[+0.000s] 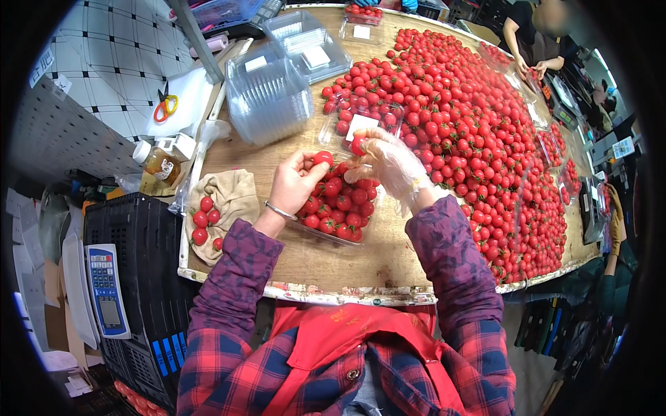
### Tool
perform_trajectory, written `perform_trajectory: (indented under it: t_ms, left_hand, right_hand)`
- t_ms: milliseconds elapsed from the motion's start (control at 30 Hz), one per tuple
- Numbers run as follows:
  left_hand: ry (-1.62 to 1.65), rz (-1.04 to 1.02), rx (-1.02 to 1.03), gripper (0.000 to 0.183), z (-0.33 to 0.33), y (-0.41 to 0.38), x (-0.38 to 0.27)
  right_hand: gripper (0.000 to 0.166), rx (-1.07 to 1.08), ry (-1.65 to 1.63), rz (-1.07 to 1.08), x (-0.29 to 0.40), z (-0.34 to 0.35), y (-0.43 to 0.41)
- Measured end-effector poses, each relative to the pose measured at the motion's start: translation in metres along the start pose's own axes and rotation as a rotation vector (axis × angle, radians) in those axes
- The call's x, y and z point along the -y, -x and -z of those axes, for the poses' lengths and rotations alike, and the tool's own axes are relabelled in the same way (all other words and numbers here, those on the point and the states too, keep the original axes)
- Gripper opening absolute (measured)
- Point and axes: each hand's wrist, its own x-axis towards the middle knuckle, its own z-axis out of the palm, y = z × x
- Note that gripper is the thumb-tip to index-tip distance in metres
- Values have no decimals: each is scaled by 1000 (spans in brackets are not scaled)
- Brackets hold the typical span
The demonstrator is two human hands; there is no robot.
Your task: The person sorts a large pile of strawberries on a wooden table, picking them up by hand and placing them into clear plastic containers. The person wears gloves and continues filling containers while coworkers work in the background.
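My bare left hand (297, 183), with a bangle at its wrist, pinches a cherry tomato (323, 158) over the left edge of a clear plastic punnet. My right hand (391, 165), in a thin clear glove, holds another cherry tomato (358, 145) between thumb and fingers above the punnet's upper right side. Red cherry tomatoes (341, 203) fill the punnet heaped. Just behind it lies a clear lidded punnet (333, 130) bearing a white label, with tomatoes in and around it. A large pile of cherry tomatoes (468, 135) spreads to the right.
Nested empty clear punnets (268, 99) stand at the back left. A beige cloth (229, 195) with several tomatoes lies left of my hand. Scissors (165, 106) and a jar (160, 164) sit beyond the left rim. A co-worker (536, 41) handles tomatoes at the far right. A raised edge (343, 296) borders the table.
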Motion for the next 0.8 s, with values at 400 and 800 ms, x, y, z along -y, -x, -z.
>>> perform_trajectory:
  t_ms: [400, 800]
  left_hand:
    - [-153, 120, 242, 45, -8, -16, -1]
    - [-334, 1, 169, 32, -15, -20, 13]
  right_hand:
    - [17, -139, 249, -53, -9, 43, 38]
    - [25, -110, 27, -44, -19, 28, 92]
